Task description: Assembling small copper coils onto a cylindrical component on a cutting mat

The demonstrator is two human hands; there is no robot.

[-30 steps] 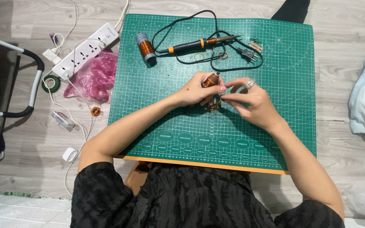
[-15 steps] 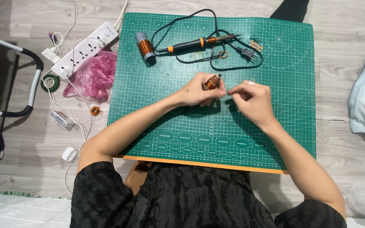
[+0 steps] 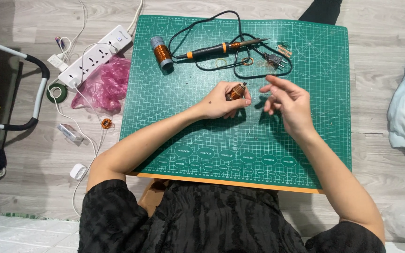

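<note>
The left hand pinches a small copper coil over the green mat. The right hand floats beside it, fingers loose, holding nothing. It looks like winding work; the right hand needs a careful grip.

near mat: open | far edge: soldering iron, cord, spool

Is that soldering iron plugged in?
No. The soldering iron lies on the green mat, its plug loose beside it.
</note>
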